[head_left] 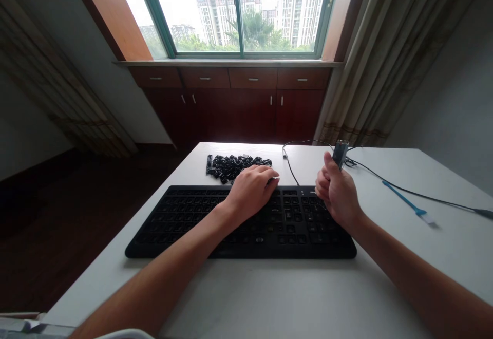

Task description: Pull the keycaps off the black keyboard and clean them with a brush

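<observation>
My left hand (252, 191) lies palm down over the top middle of a black computer keyboard (239, 241), with a thin pale sliver showing at its fingertips. Just beyond that hand is a heap of loose black keycaps (234, 167). My right hand (338, 192) is raised in a fist above the keyboard's right end, gripping a small dark-grey rectangular device (340, 154) that sticks out of the top. A black cable (408, 187) runs past the device, though I cannot tell if they join.
A white table (346, 287) holds everything, and a flat blue strip with a pale tip (406, 204) lies at its right. The table's left edge drops to a dark wooden floor. Dark wooden cabinets (231, 113) stand beyond the far edge, beneath a window.
</observation>
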`<act>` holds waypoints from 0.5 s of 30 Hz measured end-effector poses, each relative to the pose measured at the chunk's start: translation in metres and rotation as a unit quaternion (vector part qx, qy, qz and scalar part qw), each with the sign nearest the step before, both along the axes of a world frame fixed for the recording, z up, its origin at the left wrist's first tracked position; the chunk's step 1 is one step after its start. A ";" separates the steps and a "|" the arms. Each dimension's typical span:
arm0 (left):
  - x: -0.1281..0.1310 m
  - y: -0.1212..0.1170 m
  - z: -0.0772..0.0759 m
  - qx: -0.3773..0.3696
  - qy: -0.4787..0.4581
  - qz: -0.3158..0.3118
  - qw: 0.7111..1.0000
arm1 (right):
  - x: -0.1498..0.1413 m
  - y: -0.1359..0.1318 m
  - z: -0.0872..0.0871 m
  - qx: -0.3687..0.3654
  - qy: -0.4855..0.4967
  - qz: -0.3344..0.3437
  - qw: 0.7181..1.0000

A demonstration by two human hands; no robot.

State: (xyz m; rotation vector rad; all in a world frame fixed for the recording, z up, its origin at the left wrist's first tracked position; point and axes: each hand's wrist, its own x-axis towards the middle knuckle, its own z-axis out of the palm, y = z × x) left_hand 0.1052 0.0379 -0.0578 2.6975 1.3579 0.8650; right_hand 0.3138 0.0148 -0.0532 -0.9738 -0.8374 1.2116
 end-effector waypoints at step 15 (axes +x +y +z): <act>0.054 -0.063 -0.009 -0.106 -0.029 -0.142 0.984 | -0.007 0.001 -0.012 0.008 -0.140 -0.042 0.989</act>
